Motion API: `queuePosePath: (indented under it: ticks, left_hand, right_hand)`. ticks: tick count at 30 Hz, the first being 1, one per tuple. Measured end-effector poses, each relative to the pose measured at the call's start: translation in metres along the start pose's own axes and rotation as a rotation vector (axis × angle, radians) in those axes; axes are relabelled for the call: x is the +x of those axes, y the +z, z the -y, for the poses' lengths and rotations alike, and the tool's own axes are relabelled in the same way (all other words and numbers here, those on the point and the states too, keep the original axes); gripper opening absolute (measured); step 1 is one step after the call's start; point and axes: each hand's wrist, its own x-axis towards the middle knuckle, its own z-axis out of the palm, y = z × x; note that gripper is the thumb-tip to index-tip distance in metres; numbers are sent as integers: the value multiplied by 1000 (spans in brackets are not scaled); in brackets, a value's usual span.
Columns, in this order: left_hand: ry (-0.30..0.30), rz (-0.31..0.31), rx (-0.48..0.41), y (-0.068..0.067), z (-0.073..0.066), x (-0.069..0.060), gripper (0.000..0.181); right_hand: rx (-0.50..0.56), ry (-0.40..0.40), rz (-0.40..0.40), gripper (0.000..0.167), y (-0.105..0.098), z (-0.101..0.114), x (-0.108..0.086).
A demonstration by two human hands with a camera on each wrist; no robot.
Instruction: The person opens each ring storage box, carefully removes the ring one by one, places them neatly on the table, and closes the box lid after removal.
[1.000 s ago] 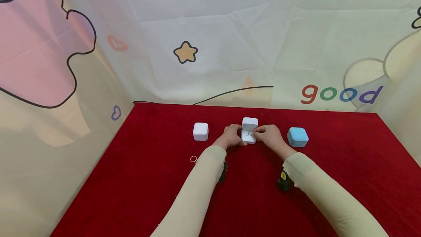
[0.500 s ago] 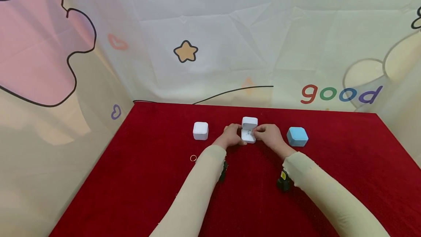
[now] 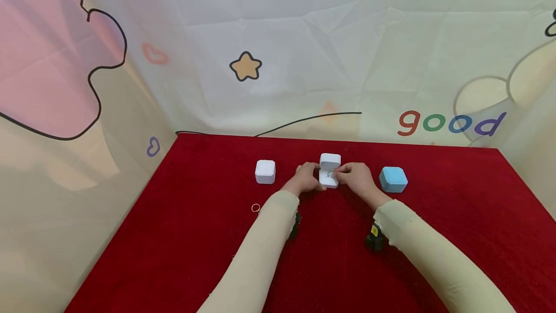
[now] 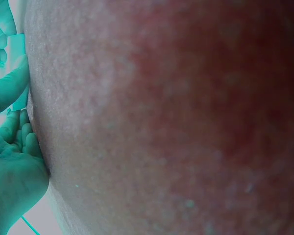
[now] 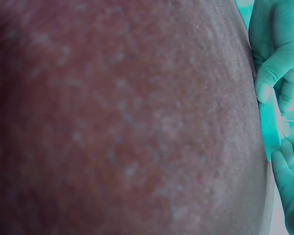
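Observation:
A small white ring box [image 3: 330, 160] stands with its lid up on the red cloth. My left hand [image 3: 306, 178] grips its left side, thumb at the front and fingers toward the back. From the right, my right hand [image 3: 358, 179] reaches inside, pinching a thin ring [image 5: 285, 128] at the box's insert. How deep the ring sits in the insert cannot be made out. In the left wrist view, only a strip of the box [image 4: 18, 46] shows between the fingers; blurred red cloth fills most of both wrist views.
A closed white box [image 3: 265, 172] stands left of the hands, and a closed light-blue box [image 3: 393, 179] to the right. A gold-coloured ring [image 3: 256, 207] lies on the red cloth [image 3: 195, 235] beside the left sleeve. A printed curtain [image 3: 295, 62] hangs behind the table.

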Motion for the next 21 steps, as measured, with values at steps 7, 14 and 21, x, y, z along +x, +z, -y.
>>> queuePosePath:
  ticks: [7, 14, 21]
  left_hand:
    - [15, 4, 20, 3, 9, 14, 70]
    - [1, -10, 10, -1, -2, -3, 68]
    - [9, -7, 25, 0, -1, -2, 68]
  right_hand:
    - [-3, -6, -1, 28, -1, 0, -1]
    - [-15, -9, -3, 28, -2, 1, -1]
    - [3, 1, -2, 28, -5, 4, -4]
